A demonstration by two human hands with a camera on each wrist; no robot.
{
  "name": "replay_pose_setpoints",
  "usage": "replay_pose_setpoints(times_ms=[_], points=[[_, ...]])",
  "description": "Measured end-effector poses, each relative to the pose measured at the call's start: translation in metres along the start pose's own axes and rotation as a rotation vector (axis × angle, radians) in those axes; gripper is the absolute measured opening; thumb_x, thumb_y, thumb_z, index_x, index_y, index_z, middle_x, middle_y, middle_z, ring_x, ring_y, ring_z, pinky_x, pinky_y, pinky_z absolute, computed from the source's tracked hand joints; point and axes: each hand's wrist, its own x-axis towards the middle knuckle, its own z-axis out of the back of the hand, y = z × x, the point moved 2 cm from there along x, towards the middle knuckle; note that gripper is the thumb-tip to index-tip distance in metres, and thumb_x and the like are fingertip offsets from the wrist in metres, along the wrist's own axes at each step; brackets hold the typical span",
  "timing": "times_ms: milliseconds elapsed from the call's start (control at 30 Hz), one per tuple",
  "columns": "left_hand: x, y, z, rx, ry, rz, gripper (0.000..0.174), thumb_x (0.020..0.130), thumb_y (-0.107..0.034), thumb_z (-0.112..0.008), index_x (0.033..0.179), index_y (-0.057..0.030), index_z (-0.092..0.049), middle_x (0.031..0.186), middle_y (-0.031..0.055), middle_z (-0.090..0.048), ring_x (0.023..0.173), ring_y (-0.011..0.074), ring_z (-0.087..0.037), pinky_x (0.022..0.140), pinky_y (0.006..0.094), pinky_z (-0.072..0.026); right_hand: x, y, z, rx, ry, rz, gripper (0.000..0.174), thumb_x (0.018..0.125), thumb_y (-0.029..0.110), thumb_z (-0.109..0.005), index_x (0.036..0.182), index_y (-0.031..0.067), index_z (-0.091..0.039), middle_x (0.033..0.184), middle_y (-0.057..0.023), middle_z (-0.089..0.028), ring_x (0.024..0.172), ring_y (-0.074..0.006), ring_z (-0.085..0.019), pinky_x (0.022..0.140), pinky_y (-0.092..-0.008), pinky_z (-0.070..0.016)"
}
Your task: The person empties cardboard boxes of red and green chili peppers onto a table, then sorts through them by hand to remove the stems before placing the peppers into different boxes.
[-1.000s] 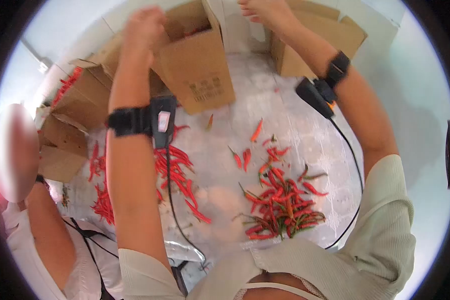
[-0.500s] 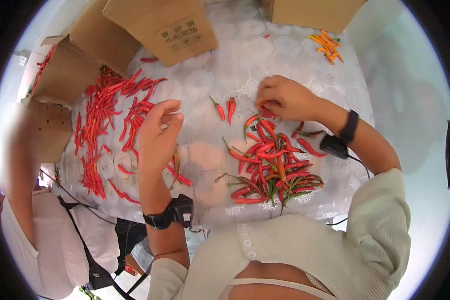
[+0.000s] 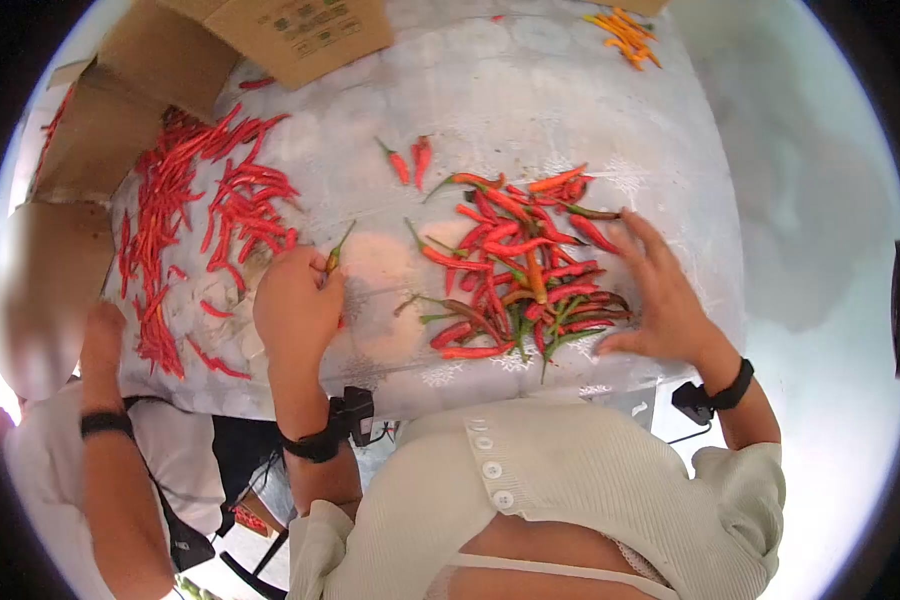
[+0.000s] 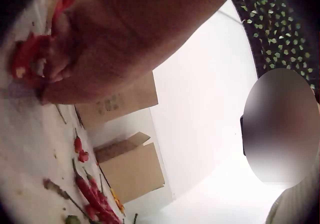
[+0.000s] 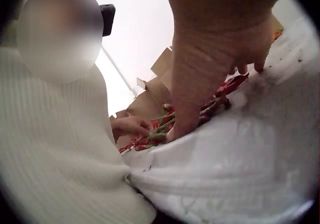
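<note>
A tabletop [image 3: 570, 90] covered in a pale, marbled cloth with snowflake prints stands by plain white walls [image 4: 200, 114]; brown cardboard boxes [image 3: 300, 35] line its far edge under bright light

Red chili pile [image 3: 515, 262], tangled heap; single chili [image 3: 334, 255], stem tilted away.

bright diffuse daylight, head view fisheye, black vignette ring, edges bent, tablecloth [image 3: 530, 90] slightly washed out, shadows soft and weak, wrist views blown-out white backgrounds, left hand [image 4: 115, 34] and right hand [image 5: 220, 54] too near lens, dark, out of focus, corners dim
</note>
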Motion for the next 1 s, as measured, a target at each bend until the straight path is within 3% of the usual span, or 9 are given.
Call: replay_pose_setpoints(times_ms=[67, 167, 267, 367, 467, 567, 733, 1000], points=[[0.002, -0.009, 0.002, -0.023, 0.054, -0.070, 0.019, 0.075, -0.019, -0.067, 0.081, -0.0042, -0.055, 0.073, 0.0111, -0.058, 0.072, 0.0309, -0.058, 0.063, 0.0410, -0.0445, -0.004, 0.009, -0.005, -0.034, -0.017, -0.031, 0.107, 0.051, 0.040, -0.085, 0.141, 0.0144, -0.032, 0.142, -0.0248, -0.026, 0.129, -0.0432, -0.030, 0.105, -0.0455, -0.0301], [0.000, -0.028, -0.006, -0.287, 0.065, -0.170, 0.022, 0.076, -0.016, -0.065, 0.090, -0.0050, -0.052, 0.071, 0.0119, -0.058, 0.076, 0.0333, -0.059, 0.065, 0.0438, -0.0444, 0.002, 0.013, -0.010, -0.040, -0.094, -0.055, 0.107, 0.049, 0.030, -0.087, 0.140, 0.0136, -0.032, 0.142, -0.0254, -0.025, 0.129, -0.0433, -0.030, 0.104, -0.0452, -0.0310], [-0.012, -0.054, -0.006, -0.448, 0.281, -0.164, 0.032, 0.076, -0.015, -0.065, 0.103, -0.0057, -0.048, 0.080, 0.0148, -0.058, 0.084, 0.0347, -0.058, 0.072, 0.0436, -0.0446, 0.023, 0.016, -0.011, -0.068, -0.127, -0.016, 0.104, 0.051, 0.029, -0.086, 0.139, 0.0131, -0.033, 0.141, -0.0260, -0.026, 0.128, -0.0436, -0.030, 0.104, -0.0454, -0.0313], [-0.031, -0.074, -0.008, -0.460, 0.325, -0.396, 0.065, 0.066, -0.012, -0.077, 0.122, -0.0075, -0.045, 0.107, 0.0157, -0.055, 0.095, 0.0293, -0.057, 0.080, 0.0372, -0.0463, 0.046, 0.015, -0.011, -0.091, -0.164, 0.062, 0.104, 0.052, 0.028, -0.086, 0.139, 0.0128, -0.032, 0.140, -0.0264, -0.027, 0.128, -0.0439, -0.030, 0.104, -0.0458, -0.0321], [-0.044, -0.088, -0.004, -0.301, 0.397, -0.367, 0.098, 0.052, -0.014, -0.086, 0.136, -0.0106, -0.037, 0.124, 0.0168, -0.043, 0.105, 0.0316, -0.052, 0.086, 0.0384, -0.0448, 0.058, 0.007, -0.015, -0.136, -0.175, 0.071, 0.106, 0.051, 0.027, -0.086, 0.140, 0.0132, -0.031, 0.140, -0.0262, -0.027, 0.129, -0.0440, -0.030, 0.103, -0.0461, -0.0333], [-0.046, -0.088, 0.002, -0.252, 0.374, -0.259, 0.116, 0.042, -0.018, -0.089, 0.141, -0.0118, -0.029, 0.130, 0.0184, -0.037, 0.109, 0.0343, -0.049, 0.090, 0.0405, -0.0433, 0.064, 0.008, -0.005, -0.166, -0.090, 0.082, 0.109, 0.049, 0.027, -0.086, 0.141, 0.0148, -0.029, 0.140, -0.0255, -0.028, 0.129, -0.0438, -0.030, 0.102, -0.0464, -0.0342], [-0.047, -0.085, 0.005, -0.159, 0.260, -0.412, 0.117, 0.042, -0.020, -0.089, 0.141, -0.0107, -0.029, 0.134, 0.0205, -0.033, 0.118, 0.0385, -0.041, 0.099, 0.0419, -0.0375, 0.062, 0.012, 0.010, -0.193, 0.097, 0.163, 0.111, 0.048, 0.032, -0.086, 0.142, 0.0170, -0.029, 0.140, -0.0238, -0.029, 0.129, -0.0437, -0.030, 0.100, -0.0458, -0.0360], [0.011, -0.085, -0.018, -0.249, 0.048, -0.362, 0.106, 0.049, -0.016, -0.087, 0.139, -0.0058, -0.031, 0.134, 0.0226, -0.035, 0.123, 0.0384, -0.037, 0.102, 0.0424, -0.0339, 0.094, -0.002, -0.005, -0.077, -0.064, 0.121, 0.097, 0.057, 0.035, -0.083, 0.137, 0.0092, -0.035, 0.134, -0.0235, -0.038, 0.123, -0.0377, -0.040, 0.099, -0.0437, -0.0350]])
